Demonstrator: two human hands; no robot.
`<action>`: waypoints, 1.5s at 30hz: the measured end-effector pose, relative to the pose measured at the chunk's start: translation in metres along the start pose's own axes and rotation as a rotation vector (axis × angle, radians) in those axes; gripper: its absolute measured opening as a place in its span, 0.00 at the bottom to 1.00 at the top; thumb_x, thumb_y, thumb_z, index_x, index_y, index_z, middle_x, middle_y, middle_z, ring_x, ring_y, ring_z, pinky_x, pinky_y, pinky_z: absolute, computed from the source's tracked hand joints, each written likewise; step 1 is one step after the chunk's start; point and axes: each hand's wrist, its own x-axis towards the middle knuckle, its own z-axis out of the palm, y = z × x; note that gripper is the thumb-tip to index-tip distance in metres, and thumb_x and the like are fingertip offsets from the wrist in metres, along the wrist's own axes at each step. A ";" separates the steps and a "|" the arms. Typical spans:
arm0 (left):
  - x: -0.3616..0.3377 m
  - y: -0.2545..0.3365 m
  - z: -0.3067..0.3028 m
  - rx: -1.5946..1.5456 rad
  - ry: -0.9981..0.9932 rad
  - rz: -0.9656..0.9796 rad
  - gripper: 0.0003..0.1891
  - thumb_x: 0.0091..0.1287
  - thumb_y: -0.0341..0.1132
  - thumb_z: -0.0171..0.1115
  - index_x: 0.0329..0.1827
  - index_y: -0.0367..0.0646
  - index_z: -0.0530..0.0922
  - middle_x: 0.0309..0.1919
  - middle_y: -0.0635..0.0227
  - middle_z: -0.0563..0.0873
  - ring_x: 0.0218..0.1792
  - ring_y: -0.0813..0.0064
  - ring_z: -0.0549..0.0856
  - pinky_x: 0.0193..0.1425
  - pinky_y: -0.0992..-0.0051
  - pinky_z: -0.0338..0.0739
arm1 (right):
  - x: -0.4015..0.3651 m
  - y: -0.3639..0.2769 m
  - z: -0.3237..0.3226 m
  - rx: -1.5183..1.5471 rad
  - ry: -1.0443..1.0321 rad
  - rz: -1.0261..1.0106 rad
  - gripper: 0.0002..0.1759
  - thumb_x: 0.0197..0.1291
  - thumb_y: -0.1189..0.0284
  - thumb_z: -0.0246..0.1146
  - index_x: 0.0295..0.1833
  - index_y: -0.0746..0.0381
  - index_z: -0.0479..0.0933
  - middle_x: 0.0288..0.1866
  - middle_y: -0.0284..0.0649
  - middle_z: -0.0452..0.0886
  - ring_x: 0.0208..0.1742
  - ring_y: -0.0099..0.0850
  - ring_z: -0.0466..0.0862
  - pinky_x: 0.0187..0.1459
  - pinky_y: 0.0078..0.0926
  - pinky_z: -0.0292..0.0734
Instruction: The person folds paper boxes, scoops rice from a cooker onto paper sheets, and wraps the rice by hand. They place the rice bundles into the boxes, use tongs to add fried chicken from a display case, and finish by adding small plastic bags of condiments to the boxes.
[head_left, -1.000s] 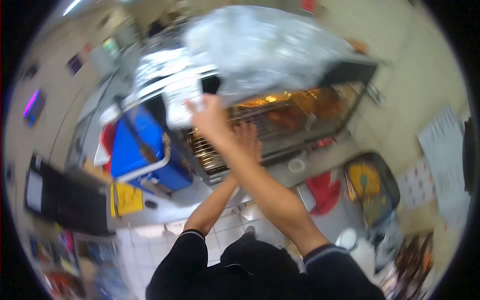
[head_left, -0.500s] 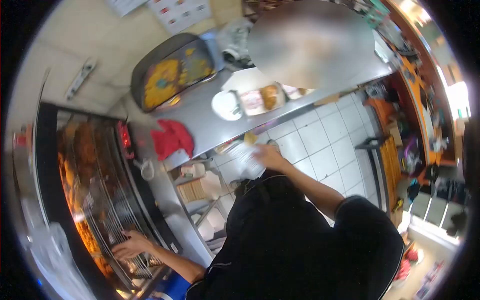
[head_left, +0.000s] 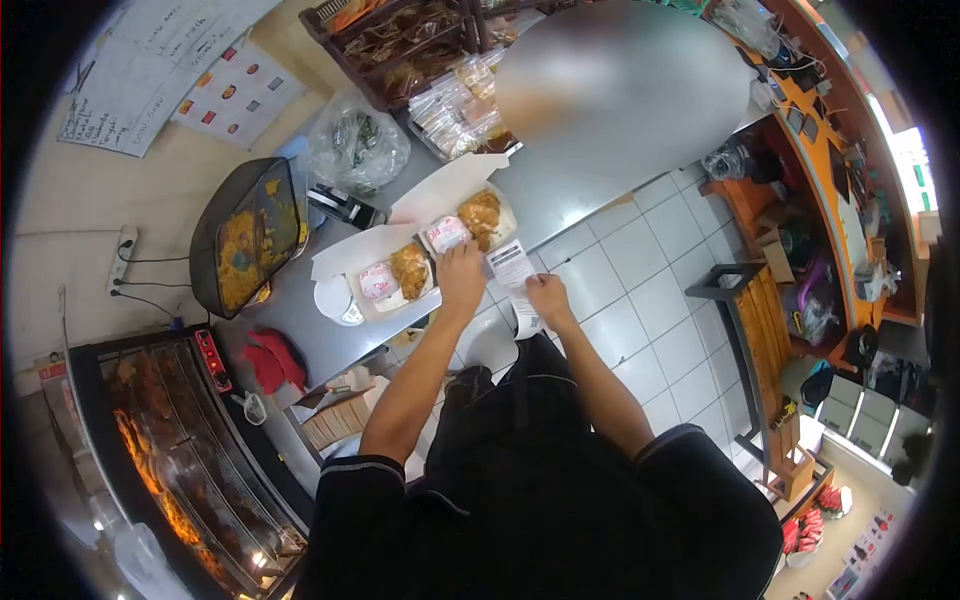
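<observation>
My right hand [head_left: 548, 300] pinches a long printed receipt [head_left: 512, 268], which hangs in front of the counter edge. My left hand [head_left: 461, 275] reaches to the front edge of an open meal box [head_left: 500, 212], its fingertips by a paper-wrapped bundle [head_left: 446, 233]; the fingers look stretched out. Fried chicken [head_left: 481, 217] lies beside that bundle. A second open box [head_left: 345, 253] to the left holds another wrapped bundle [head_left: 379, 281] and fried chicken [head_left: 410, 270]. A white round tub [head_left: 338, 300] stands at its left end.
A lit glass warmer [head_left: 190, 450] is at the left, near a red cloth [head_left: 272, 362]. On the steel counter [head_left: 400, 322] are a black-sided food display [head_left: 245, 235], a clear plastic bag [head_left: 358, 145] and a black device [head_left: 343, 207]. A wooden bench [head_left: 765, 340] stands at right.
My left hand has moved from the warmer at the left to the meal box on the counter. The receipt in my right hand, blurred before, is now up near the boxes. The view has shifted.
</observation>
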 end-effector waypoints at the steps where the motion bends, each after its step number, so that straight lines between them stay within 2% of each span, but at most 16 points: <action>1: 0.007 -0.007 0.005 0.042 -0.094 -0.006 0.12 0.59 0.26 0.66 0.46 0.40 0.83 0.42 0.54 0.86 0.46 0.52 0.84 0.55 0.55 0.76 | 0.004 0.000 -0.001 0.020 -0.011 0.011 0.21 0.58 0.64 0.60 0.42 0.74 0.84 0.38 0.66 0.85 0.45 0.59 0.87 0.51 0.46 0.80; 2: 0.010 -0.014 0.011 0.084 -0.189 -0.013 0.10 0.57 0.24 0.64 0.43 0.39 0.83 0.41 0.53 0.87 0.44 0.53 0.85 0.54 0.56 0.76 | 0.008 0.000 -0.001 0.042 -0.024 0.022 0.21 0.57 0.64 0.59 0.40 0.74 0.85 0.38 0.66 0.85 0.45 0.59 0.87 0.51 0.47 0.80; 3: 0.013 -0.014 0.008 0.045 -0.120 0.011 0.08 0.56 0.21 0.62 0.37 0.38 0.82 0.38 0.54 0.87 0.42 0.52 0.86 0.52 0.56 0.77 | 0.008 0.001 0.001 0.029 -0.055 0.046 0.21 0.57 0.64 0.59 0.40 0.73 0.85 0.38 0.66 0.84 0.45 0.60 0.87 0.52 0.47 0.80; 6: 0.017 -0.015 0.008 0.016 -0.015 0.049 0.04 0.63 0.27 0.64 0.40 0.42 0.83 0.34 0.54 0.85 0.40 0.49 0.84 0.49 0.53 0.77 | 0.026 -0.004 0.003 -0.015 -0.114 0.069 0.21 0.56 0.64 0.59 0.41 0.73 0.85 0.39 0.67 0.84 0.46 0.61 0.86 0.53 0.49 0.80; 15: 0.008 -0.015 0.018 0.001 0.008 0.025 0.05 0.61 0.25 0.63 0.39 0.43 0.83 0.35 0.58 0.86 0.38 0.54 0.85 0.48 0.57 0.77 | 0.089 -0.029 0.064 -0.009 0.033 -0.201 0.19 0.56 0.62 0.62 0.38 0.69 0.85 0.36 0.63 0.85 0.44 0.60 0.86 0.50 0.52 0.80; 18: 0.011 -0.012 0.015 -0.015 -0.034 -0.025 0.03 0.65 0.27 0.62 0.39 0.41 0.82 0.35 0.57 0.85 0.41 0.52 0.84 0.51 0.55 0.75 | 0.067 -0.052 0.023 -0.017 -0.042 -0.127 0.16 0.55 0.63 0.65 0.38 0.67 0.86 0.35 0.59 0.86 0.42 0.58 0.86 0.48 0.50 0.81; 24: 0.009 -0.017 0.020 0.015 -0.017 0.006 0.04 0.61 0.24 0.63 0.38 0.41 0.82 0.35 0.58 0.85 0.41 0.55 0.85 0.51 0.58 0.75 | 0.077 -0.023 0.037 -0.216 -0.062 -0.249 0.16 0.51 0.66 0.72 0.41 0.68 0.86 0.34 0.52 0.88 0.38 0.48 0.89 0.44 0.38 0.82; 30: -0.002 -0.017 0.011 -0.115 0.059 -0.007 0.10 0.65 0.31 0.65 0.48 0.42 0.84 0.40 0.56 0.86 0.46 0.51 0.83 0.53 0.55 0.74 | 0.055 -0.014 0.006 -0.243 0.122 -0.283 0.18 0.60 0.63 0.69 0.49 0.66 0.83 0.36 0.55 0.87 0.39 0.48 0.89 0.45 0.39 0.82; 32: -0.012 0.004 -0.008 -0.189 0.191 -0.138 0.12 0.64 0.32 0.66 0.51 0.42 0.83 0.44 0.55 0.86 0.48 0.51 0.83 0.55 0.57 0.74 | 0.034 0.008 -0.028 -0.115 0.190 -0.398 0.18 0.66 0.62 0.65 0.51 0.65 0.82 0.42 0.51 0.87 0.42 0.44 0.88 0.48 0.39 0.81; 34: -0.029 0.033 -0.027 -0.303 0.256 -0.186 0.15 0.65 0.33 0.66 0.54 0.42 0.82 0.48 0.54 0.85 0.51 0.50 0.82 0.59 0.57 0.73 | 0.012 0.026 -0.052 0.031 -0.033 0.023 0.17 0.69 0.64 0.62 0.55 0.64 0.80 0.49 0.45 0.85 0.48 0.39 0.85 0.52 0.37 0.80; 36: -0.053 0.058 -0.027 -0.477 0.155 -0.056 0.18 0.64 0.35 0.66 0.56 0.41 0.81 0.52 0.53 0.84 0.54 0.50 0.82 0.63 0.56 0.71 | -0.018 0.009 -0.057 0.561 -0.378 0.493 0.20 0.70 0.64 0.58 0.61 0.64 0.75 0.55 0.46 0.83 0.52 0.35 0.84 0.54 0.34 0.80; 37: -0.060 0.068 -0.023 -0.566 0.067 0.059 0.20 0.63 0.36 0.66 0.58 0.42 0.81 0.53 0.53 0.84 0.55 0.50 0.81 0.64 0.56 0.70 | -0.022 0.016 -0.042 0.695 -0.602 0.531 0.20 0.73 0.63 0.55 0.63 0.62 0.74 0.55 0.43 0.83 0.55 0.32 0.83 0.58 0.32 0.79; 38: -0.066 0.078 -0.019 -0.582 0.003 0.239 0.20 0.61 0.38 0.66 0.56 0.42 0.83 0.55 0.52 0.84 0.57 0.50 0.81 0.63 0.55 0.71 | -0.036 0.026 -0.033 0.980 -0.833 0.303 0.19 0.75 0.63 0.53 0.63 0.61 0.74 0.56 0.42 0.82 0.58 0.31 0.81 0.60 0.33 0.77; 40: -0.097 0.057 0.030 -0.611 -0.031 0.417 0.17 0.61 0.39 0.63 0.52 0.43 0.85 0.51 0.52 0.85 0.54 0.50 0.83 0.61 0.57 0.73 | -0.047 0.016 0.000 0.904 -0.982 0.144 0.19 0.77 0.62 0.50 0.65 0.61 0.73 0.60 0.40 0.79 0.63 0.32 0.78 0.62 0.35 0.75; 42: -0.093 0.040 -0.012 -0.310 -0.409 -0.133 0.14 0.67 0.39 0.57 0.48 0.43 0.86 0.45 0.51 0.86 0.50 0.50 0.84 0.56 0.63 0.76 | -0.072 -0.034 -0.011 0.915 -0.846 0.738 0.20 0.78 0.61 0.49 0.65 0.61 0.73 0.61 0.40 0.79 0.65 0.32 0.77 0.63 0.36 0.74; 45: -0.177 -0.043 0.046 -0.705 -0.249 -0.591 0.19 0.76 0.45 0.51 0.54 0.41 0.84 0.45 0.54 0.88 0.49 0.57 0.86 0.53 0.66 0.78 | -0.099 -0.093 -0.036 0.903 -1.200 0.355 0.26 0.77 0.54 0.49 0.67 0.62 0.72 0.65 0.40 0.78 0.68 0.36 0.76 0.63 0.38 0.74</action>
